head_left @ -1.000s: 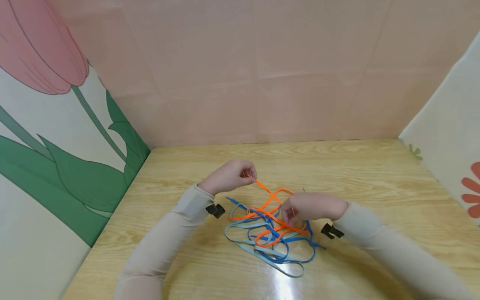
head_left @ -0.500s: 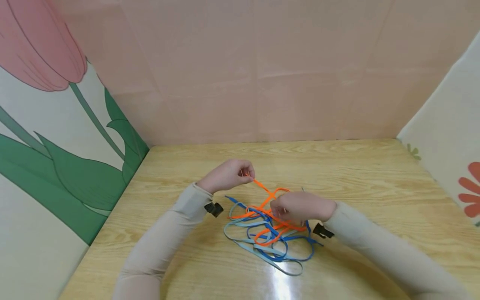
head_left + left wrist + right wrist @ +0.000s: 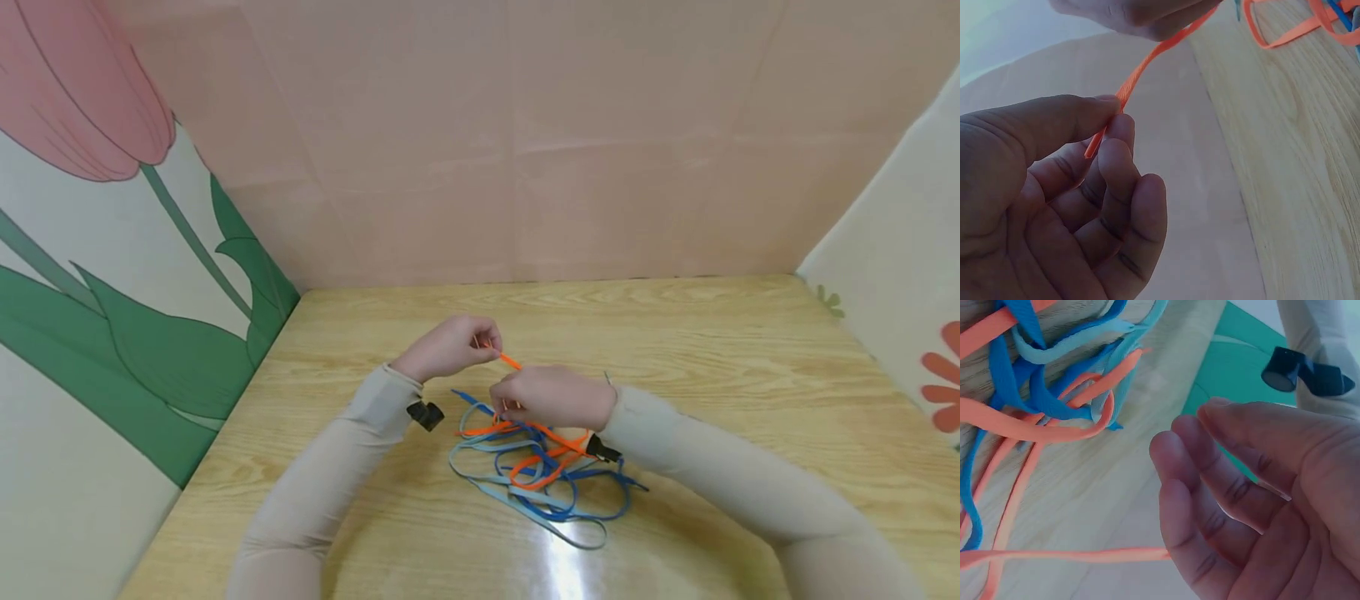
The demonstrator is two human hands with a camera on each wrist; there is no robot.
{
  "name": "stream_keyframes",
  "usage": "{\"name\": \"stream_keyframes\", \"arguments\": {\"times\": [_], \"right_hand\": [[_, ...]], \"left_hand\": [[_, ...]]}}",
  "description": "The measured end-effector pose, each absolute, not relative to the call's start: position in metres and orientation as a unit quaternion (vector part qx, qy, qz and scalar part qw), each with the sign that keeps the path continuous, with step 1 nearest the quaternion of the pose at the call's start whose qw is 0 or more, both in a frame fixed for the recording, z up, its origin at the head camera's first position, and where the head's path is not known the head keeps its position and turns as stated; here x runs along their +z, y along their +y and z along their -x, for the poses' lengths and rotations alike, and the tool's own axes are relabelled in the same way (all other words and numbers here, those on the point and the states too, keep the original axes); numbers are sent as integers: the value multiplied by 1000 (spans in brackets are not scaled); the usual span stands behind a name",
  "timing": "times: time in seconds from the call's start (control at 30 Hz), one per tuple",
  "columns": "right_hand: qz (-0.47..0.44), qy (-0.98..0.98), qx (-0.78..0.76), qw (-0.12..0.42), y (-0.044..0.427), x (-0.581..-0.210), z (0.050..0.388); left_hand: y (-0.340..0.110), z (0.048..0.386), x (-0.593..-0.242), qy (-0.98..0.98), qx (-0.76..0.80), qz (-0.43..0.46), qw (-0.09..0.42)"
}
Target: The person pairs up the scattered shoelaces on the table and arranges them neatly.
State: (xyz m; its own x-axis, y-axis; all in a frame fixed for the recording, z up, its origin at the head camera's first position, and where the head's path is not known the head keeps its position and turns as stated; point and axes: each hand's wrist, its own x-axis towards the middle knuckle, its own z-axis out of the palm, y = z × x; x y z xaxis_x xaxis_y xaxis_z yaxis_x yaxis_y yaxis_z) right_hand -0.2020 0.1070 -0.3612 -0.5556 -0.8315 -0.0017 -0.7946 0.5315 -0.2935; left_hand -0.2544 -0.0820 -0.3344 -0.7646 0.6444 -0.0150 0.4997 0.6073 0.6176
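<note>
Near one end of an orange flat shoelace (image 3: 1141,70), the thumb and index finger of my left hand (image 3: 453,346) pinch it, with the short tip poking out below. From there the lace runs behind my right hand (image 3: 558,396). In the right wrist view the right hand's fingers are loosely bent, thumb close to a fingertip, with nothing seen between them; the orange lace passes out of sight behind them. Below the hands lies a tangle of orange, blue shoelace (image 3: 997,372) and light blue shoelace (image 3: 1041,356), partly covered by the right hand.
The laces lie on a wood-grain table (image 3: 390,517). A pinkish panel (image 3: 510,167) stands along the back edge. White panels with a printed tulip (image 3: 82,92) and a red flower (image 3: 945,375) flank the sides. Black devices (image 3: 425,415) are strapped at both wrists.
My right hand has moved left and slightly up from the tangle, coming close to the left hand. The left hand keeps its pinch on the orange shoelace and has barely shifted.
</note>
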Motion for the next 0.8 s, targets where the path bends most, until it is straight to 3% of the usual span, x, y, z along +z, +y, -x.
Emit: {"name": "stream_keyframes", "arguments": {"times": [0.4, 0.8], "right_hand": [[434, 884, -160, 64, 123, -358, 202], [423, 892, -118, 108, 104, -395, 212]], "left_hand": [[-83, 259, -339, 895, 301, -308, 118], [-78, 269, -360, 905, 288, -292, 115]]}}
